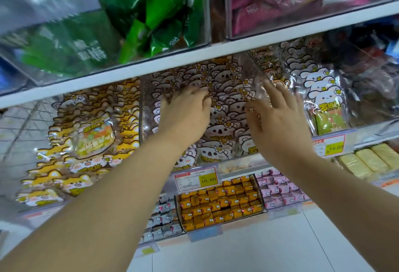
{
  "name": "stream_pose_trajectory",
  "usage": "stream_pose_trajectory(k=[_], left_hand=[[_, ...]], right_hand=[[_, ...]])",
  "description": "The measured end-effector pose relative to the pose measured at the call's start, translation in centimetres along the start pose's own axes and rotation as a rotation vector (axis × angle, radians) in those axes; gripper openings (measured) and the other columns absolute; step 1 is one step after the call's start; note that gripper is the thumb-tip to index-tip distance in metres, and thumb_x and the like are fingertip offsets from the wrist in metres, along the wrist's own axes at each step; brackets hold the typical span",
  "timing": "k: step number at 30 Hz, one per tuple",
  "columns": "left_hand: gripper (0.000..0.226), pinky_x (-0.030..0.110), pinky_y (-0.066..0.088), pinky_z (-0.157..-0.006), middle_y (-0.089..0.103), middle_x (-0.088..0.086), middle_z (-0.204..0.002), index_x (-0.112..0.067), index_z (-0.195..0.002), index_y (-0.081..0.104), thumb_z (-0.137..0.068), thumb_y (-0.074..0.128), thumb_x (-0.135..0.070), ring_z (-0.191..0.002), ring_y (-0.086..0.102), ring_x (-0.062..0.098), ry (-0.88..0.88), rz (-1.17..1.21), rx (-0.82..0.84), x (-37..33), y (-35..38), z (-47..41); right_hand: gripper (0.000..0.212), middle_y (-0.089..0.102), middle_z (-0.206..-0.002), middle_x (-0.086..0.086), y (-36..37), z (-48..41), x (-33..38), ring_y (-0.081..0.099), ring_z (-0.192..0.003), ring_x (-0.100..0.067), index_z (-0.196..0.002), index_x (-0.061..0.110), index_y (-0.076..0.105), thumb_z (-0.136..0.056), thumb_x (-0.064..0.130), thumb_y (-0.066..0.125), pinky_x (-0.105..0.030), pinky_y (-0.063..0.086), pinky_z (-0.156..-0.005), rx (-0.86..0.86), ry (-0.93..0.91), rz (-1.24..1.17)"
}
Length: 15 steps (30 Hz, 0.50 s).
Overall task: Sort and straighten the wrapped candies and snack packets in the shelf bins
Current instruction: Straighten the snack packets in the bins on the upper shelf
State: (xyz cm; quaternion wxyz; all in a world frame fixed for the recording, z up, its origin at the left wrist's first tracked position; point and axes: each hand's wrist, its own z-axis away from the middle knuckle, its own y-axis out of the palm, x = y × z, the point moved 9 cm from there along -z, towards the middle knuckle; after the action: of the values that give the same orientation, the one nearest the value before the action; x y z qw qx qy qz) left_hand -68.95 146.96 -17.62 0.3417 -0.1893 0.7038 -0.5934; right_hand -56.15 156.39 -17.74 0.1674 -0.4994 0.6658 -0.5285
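From the head view, which is the only one, both arms reach up into the middle bin [141, 107] on the shelf, where the koala packets [218, 118] stand overlapped in rows with their printed faces forward, presumably so shoppers can read them. The left hand [185, 110] lies on the left side of that stack. Its fingertips are blurred among the packet tops, so I cannot tell whether it pinches one or only presses. The right hand [278, 116] is spread wide, fingers straight, flat against the right side of the stack and holding nothing. With a hand on each flank, it looks to me like the stack is being squared up between them. The yellow packets [95, 133] to the left and the bunny packets [323, 103] to the right sit in their own bins, and the orange candies [220, 202] lie packed in a tray below a price tag [197, 178].
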Motion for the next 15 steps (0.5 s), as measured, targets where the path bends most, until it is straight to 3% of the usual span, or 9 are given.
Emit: stream_pose_trajectory(k=[3, 10, 15], left_hand=[[0.034, 0.049, 0.012, -0.115, 0.042, -0.011, -0.141, -0.032, -0.129, 0.052, -0.100, 0.033, -0.033, -0.131, 0.036, 0.017, 0.037, 0.029, -0.064, 0.9, -2.0, 3.0], [0.026, 0.047, 0.024, -0.110, 0.054, -0.011, -0.128, -0.032, -0.117, 0.060, -0.095, 0.046, -0.026, -0.121, 0.048, 0.019, 0.018, 0.010, -0.209, 8.1, -6.1, 7.8], [0.035, 0.046, 0.037, -0.101, 0.052, 0.006, -0.129, -0.026, -0.127, 0.053, -0.093, 0.049, -0.028, -0.117, 0.048, 0.032, -0.167, -0.043, -0.232, 16.4, -7.9, 9.7]], right_hand=[[0.031, 0.051, -0.136, -0.012, -1.0, 1.5, 2.8, 0.035, -0.134, -0.034, -0.104, 0.019, 0.068, -0.084, 0.029, 0.048, -0.052, 0.013, -0.112, -0.063, -0.046, -0.019], [0.028, 0.068, -0.104, -0.004, -0.9, 2.9, 13.4, 0.058, -0.107, -0.028, -0.101, 0.017, 0.069, -0.082, 0.027, 0.052, -0.048, 0.033, -0.105, -0.012, -0.177, -0.192], [0.023, 0.064, -0.111, -0.001, 1.8, 3.6, 18.8, 0.059, -0.098, -0.028, -0.108, 0.015, 0.066, -0.090, 0.020, 0.052, -0.039, 0.050, -0.085, 0.197, -0.208, -0.272]])
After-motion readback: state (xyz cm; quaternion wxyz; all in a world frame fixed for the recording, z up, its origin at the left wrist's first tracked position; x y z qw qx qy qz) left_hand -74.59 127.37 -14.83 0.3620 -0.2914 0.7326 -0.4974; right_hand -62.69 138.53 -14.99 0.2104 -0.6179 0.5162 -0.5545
